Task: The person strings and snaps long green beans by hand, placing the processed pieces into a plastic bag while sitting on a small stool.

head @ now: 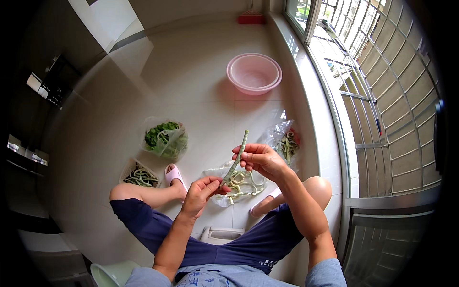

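Observation:
Between my two hands I hold a piece of green long bean (235,163), tilted, its upper end pointing away from me. My left hand (205,192) pinches its lower end between thumb and fingers. Higher up, my right hand (261,159) grips it with thumb and forefinger. Below the hands, pale long beans (247,184) lie on a clear plastic bag on the floor between my feet. A basket (128,168) by my left foot holds cut bean pieces (140,176). Beyond my right hand, a clear plastic bag (278,134) lies beside bean scraps (288,145).
A plastic bag of leafy greens (166,138) stands ahead on the left. Farther off are nested pink basins (254,73) and a red dustpan (251,18). A pale green bin (113,274) is at lower left. A window ledge (312,89) runs along the right.

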`<state>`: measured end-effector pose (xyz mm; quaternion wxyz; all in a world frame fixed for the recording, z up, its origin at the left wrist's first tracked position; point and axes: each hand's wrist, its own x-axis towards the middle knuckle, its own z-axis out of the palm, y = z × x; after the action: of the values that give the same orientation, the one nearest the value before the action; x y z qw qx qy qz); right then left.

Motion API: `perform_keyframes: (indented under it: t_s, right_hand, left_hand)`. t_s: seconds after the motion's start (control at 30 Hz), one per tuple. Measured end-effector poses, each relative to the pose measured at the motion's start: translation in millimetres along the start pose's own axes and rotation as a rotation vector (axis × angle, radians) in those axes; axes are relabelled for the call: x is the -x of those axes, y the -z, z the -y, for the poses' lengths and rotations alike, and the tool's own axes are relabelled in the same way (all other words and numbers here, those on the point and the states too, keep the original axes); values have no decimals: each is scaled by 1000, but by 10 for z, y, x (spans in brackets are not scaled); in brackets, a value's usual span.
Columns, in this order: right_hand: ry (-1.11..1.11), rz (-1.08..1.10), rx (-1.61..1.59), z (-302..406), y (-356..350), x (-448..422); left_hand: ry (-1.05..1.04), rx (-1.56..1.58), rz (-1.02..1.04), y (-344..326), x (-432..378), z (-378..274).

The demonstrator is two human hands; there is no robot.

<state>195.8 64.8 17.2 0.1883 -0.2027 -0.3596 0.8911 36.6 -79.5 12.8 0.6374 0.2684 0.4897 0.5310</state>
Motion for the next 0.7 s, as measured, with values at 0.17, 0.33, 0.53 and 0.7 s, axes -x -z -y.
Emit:
perform_keyframes:
  t_s: [0.17,0.33,0.53,0.7]
  right_hand:
    - [6,-25,-23,-42,34,-23]
    - [-1,-40,-59,-73,94,-50]
    - [-13,-98,-69,-70,77,-51]
    - [17,-149,25,-115,35,-69]
  left_hand:
    - [47,103,19,68,0,-6]
    - [54,148,31,42,-14,-5]
    - [56,133,37,-15,-28,-14]
    - [54,-1,-20,-19,-66,40]
